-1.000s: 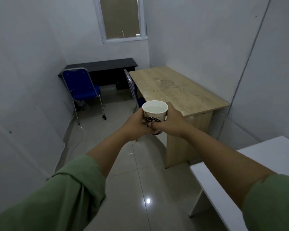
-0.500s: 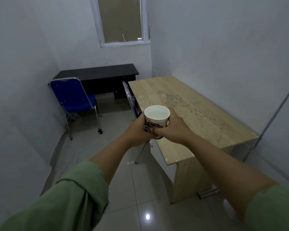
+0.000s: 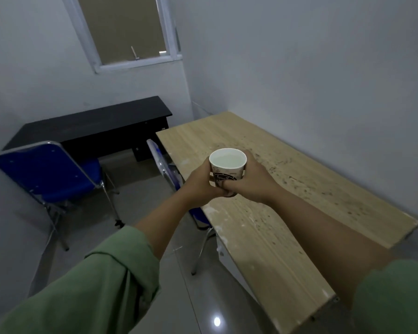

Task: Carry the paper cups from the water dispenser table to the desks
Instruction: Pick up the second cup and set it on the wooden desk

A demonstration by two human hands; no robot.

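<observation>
Both hands are wrapped around one paper cup (image 3: 228,168), the left hand (image 3: 201,180) on its left side and the right hand (image 3: 252,180) on its right, fingers curled shut against the wall and meeting under the front. The cup is upright and held in the air above the near-left part of the wooden desk (image 3: 311,189), not yet resting on it. It looks filled nearly to the rim with pale liquid, so the main risk is a spill — a jolt on setting down or a slight tilt could send liquid over the edge. Squeezing the thin paper wall could do the same by pushing the level up. Compared with a second ago, the desk fills far more of the view and the cup now sits over its top rather than in front of its edge; the blue chair (image 3: 56,177) and black desk (image 3: 94,126) also appear closer.
</observation>
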